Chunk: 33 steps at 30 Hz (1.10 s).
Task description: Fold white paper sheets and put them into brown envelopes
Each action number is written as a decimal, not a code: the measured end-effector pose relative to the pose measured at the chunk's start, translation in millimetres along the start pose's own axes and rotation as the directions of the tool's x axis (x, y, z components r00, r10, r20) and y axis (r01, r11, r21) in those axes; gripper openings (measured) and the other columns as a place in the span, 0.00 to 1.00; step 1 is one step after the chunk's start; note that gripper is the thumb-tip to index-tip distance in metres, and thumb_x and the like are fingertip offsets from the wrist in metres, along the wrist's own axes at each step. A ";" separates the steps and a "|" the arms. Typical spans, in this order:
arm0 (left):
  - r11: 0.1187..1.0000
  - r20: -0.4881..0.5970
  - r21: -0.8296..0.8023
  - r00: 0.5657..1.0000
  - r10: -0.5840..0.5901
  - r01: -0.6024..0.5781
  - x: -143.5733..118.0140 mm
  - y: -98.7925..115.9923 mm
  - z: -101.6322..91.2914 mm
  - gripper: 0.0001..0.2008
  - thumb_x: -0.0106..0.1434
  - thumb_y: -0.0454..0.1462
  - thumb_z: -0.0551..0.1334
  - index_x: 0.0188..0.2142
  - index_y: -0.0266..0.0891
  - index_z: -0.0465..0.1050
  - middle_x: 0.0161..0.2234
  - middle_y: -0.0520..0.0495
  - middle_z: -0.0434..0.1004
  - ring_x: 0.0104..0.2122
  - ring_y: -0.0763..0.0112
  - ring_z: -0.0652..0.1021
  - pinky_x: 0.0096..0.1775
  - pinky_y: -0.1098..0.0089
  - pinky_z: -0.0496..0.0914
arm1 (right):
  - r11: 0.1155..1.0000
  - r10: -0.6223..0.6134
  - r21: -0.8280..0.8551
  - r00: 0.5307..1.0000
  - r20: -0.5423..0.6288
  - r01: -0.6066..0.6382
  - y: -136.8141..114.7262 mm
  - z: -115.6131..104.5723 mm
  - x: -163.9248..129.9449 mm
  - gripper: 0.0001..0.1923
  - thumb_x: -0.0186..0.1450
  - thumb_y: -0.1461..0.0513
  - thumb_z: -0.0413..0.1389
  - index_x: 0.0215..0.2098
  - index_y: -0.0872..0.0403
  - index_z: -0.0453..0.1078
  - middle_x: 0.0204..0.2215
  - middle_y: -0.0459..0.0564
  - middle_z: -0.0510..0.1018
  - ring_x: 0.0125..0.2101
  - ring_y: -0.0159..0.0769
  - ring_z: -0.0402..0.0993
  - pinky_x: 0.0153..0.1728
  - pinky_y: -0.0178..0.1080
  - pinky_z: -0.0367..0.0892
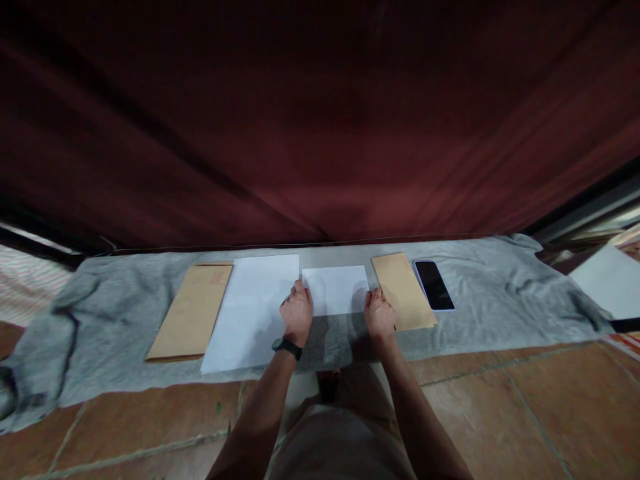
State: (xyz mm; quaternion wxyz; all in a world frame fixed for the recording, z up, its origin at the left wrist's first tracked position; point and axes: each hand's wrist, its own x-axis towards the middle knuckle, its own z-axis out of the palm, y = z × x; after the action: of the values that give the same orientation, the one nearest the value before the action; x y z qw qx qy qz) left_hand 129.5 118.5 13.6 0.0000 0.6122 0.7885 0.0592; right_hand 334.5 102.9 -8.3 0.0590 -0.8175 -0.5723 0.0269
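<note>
L hand (297, 312) & R hand (381, 313) pinching small sheet (334, 291); L env (193, 313) print (220, 276) unreadable.

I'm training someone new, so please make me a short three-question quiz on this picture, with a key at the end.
1. Multiple choice: what lies between the left hand and the right hand?
A) The phone
B) The smaller white paper
C) The larger white paper

2. True or false: the watch is on the right wrist.

3. Fill in the blank: as seen in the picture, the phone lies to the ____ of the brown paper beside the right hand.

Key: 1. B. 2. False; the watch is on the left wrist. 3. Right.
</note>
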 end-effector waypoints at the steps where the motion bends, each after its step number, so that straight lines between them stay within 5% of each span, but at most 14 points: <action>1: 1.000 -0.042 0.001 0.999 0.023 -0.023 -1.6 -0.8 -0.6 0.14 0.74 0.38 0.50 0.50 0.35 0.69 0.38 0.40 0.79 0.37 0.61 0.81 0.38 0.65 0.73 | 1.000 -0.001 -0.005 1.000 -0.007 0.001 0.2 0.8 -0.3 0.17 0.78 0.59 0.42 0.48 0.59 0.71 0.35 0.60 0.81 0.32 0.40 0.82 0.32 0.35 0.68; 5: 0.953 -0.193 -0.047 0.939 0.284 -0.298 -19.2 2.3 1.7 0.14 0.73 0.36 0.51 0.51 0.35 0.71 0.47 0.36 0.78 0.49 0.56 0.78 0.50 0.58 0.72 | 1.000 -0.010 -0.019 1.000 -0.017 0.010 0.8 2.6 -1.3 0.16 0.78 0.59 0.42 0.48 0.58 0.70 0.36 0.58 0.82 0.33 0.39 0.82 0.32 0.34 0.67; 9: 0.827 -0.186 -0.149 0.837 0.514 -0.542 -47.5 17.2 11.5 0.21 0.74 0.37 0.50 0.63 0.35 0.65 0.65 0.37 0.67 0.65 0.55 0.67 0.63 0.52 0.64 | 1.000 -0.009 -0.013 1.000 -0.001 0.009 0.4 -0.8 -1.7 0.15 0.78 0.59 0.43 0.48 0.58 0.69 0.37 0.59 0.82 0.34 0.38 0.82 0.32 0.33 0.66; 15: 0.794 -0.034 -0.163 0.808 0.589 -0.586 -67.1 28.0 18.7 0.26 0.74 0.41 0.50 0.69 0.40 0.58 0.71 0.42 0.57 0.72 0.55 0.55 0.69 0.46 0.53 | 1.000 -0.005 0.021 0.999 0.038 0.004 -2.5 -9.2 -1.1 0.16 0.78 0.59 0.42 0.53 0.58 0.68 0.40 0.61 0.82 0.37 0.40 0.83 0.34 0.35 0.69; 25: 0.796 -0.008 -0.132 0.803 0.596 -0.591 -66.7 26.5 19.1 0.28 0.74 0.45 0.49 0.70 0.40 0.56 0.72 0.43 0.54 0.72 0.53 0.54 0.69 0.47 0.50 | 0.993 0.006 0.116 1.000 0.018 -0.008 -3.3 -22.0 -7.9 0.17 0.77 0.59 0.43 0.53 0.58 0.69 0.46 0.61 0.80 0.42 0.43 0.81 0.41 0.39 0.72; 28: 0.797 0.005 -0.118 0.802 0.597 -0.593 -66.2 26.6 19.7 0.29 0.74 0.44 0.49 0.71 0.39 0.56 0.72 0.42 0.54 0.72 0.52 0.53 0.69 0.46 0.50 | 0.960 -0.148 0.228 0.986 -0.079 0.163 -9.0 -23.5 -17.8 0.21 0.77 0.58 0.43 0.60 0.59 0.67 0.55 0.63 0.76 0.53 0.46 0.75 0.52 0.43 0.70; 33: 0.779 0.055 -0.077 0.777 0.627 -0.622 -65.3 26.1 23.5 0.30 0.71 0.36 0.51 0.72 0.37 0.54 0.72 0.39 0.54 0.72 0.50 0.52 0.69 0.46 0.49 | 0.764 -0.519 0.365 0.843 -0.143 0.533 -23.6 -5.5 -33.3 0.24 0.77 0.57 0.43 0.66 0.56 0.65 0.66 0.56 0.67 0.66 0.43 0.61 0.67 0.47 0.57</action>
State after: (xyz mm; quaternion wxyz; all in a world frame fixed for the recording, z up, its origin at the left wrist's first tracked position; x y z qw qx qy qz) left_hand 172.8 64.0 -12.0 0.0274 0.8405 0.5385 0.0536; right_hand 301.7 79.3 -0.7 0.2353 -0.5960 -0.7600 0.1090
